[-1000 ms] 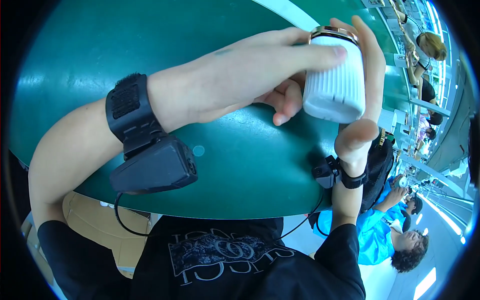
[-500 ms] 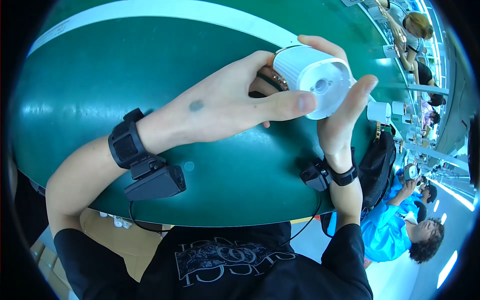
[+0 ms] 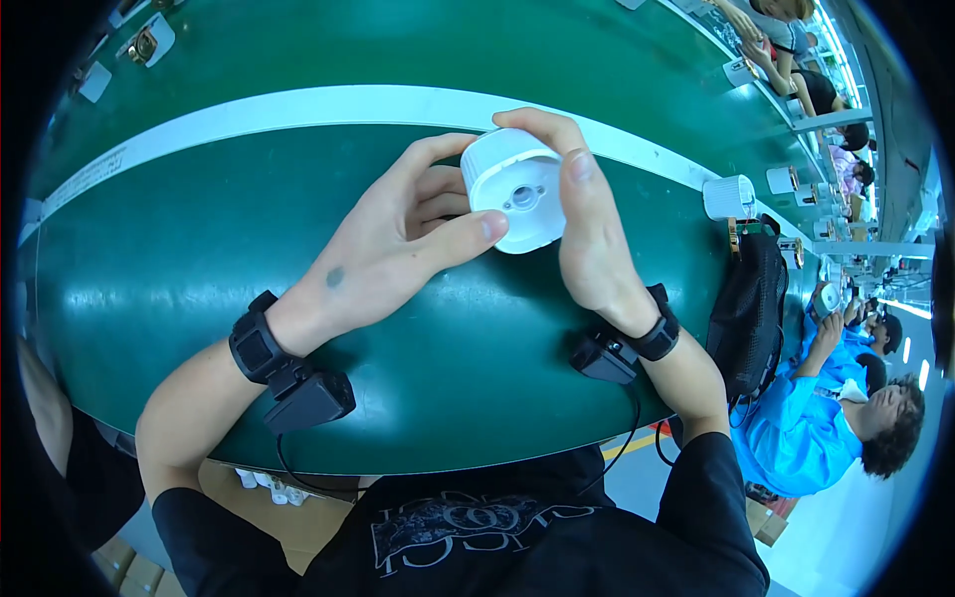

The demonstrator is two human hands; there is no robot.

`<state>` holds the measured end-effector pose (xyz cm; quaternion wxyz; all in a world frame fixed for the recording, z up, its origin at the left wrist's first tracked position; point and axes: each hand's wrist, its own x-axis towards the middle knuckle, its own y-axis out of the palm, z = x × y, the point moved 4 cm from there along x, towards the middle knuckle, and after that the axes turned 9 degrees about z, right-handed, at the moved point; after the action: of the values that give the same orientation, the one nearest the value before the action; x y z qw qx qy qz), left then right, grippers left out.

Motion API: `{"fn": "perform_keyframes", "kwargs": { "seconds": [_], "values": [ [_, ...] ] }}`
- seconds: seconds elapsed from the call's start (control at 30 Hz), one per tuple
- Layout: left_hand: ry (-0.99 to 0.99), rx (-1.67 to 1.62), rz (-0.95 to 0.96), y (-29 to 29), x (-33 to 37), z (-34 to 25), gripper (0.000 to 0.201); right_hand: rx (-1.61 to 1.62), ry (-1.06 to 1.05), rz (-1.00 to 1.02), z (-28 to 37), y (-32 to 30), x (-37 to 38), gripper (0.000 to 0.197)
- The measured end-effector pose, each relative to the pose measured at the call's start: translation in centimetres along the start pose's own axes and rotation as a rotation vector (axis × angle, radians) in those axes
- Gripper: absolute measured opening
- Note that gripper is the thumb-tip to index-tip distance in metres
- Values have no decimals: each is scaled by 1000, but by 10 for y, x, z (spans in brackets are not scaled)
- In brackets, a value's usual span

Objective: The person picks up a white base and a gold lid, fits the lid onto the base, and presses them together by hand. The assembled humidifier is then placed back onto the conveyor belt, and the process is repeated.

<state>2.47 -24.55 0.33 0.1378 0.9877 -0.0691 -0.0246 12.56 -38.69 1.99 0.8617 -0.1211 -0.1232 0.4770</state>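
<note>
Between my two hands is a white ribbed plastic housing [image 3: 538, 204], cup-shaped, its open end tilted toward me. A round central hole with small holes beside it shows on its inner floor. My left hand [image 3: 398, 234] grips the housing from the left, thumb on the near rim and the other fingers behind and beneath, partly hidden. From the right, my right hand [image 3: 595, 229] closes around it, the thumb up along the rim and a finger over the far top. Both hands hold it above the green table [image 3: 477, 378].
A black mesh bag [image 3: 746, 318] lies at the table's right, with another white ribbed housing [image 3: 729, 198] beyond it. A white strip [image 3: 298, 111] crosses the table. More white parts [image 3: 149, 42] lie far left. Co-workers, one in a blue jacket [image 3: 796, 428], sit along the right.
Both hands have moved the housing left and somewhat lower in the picture. The view has shifted, bringing in more of the far table. The housing remains held in both hands.
</note>
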Motion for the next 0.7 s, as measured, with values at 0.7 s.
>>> {"fn": "perform_keyframes", "kwargs": {
  "seconds": [0.7],
  "values": [
    [328,658,-577,-2,66,-18,32,16,-213,-235,-17,3,34,47]
  ]
}}
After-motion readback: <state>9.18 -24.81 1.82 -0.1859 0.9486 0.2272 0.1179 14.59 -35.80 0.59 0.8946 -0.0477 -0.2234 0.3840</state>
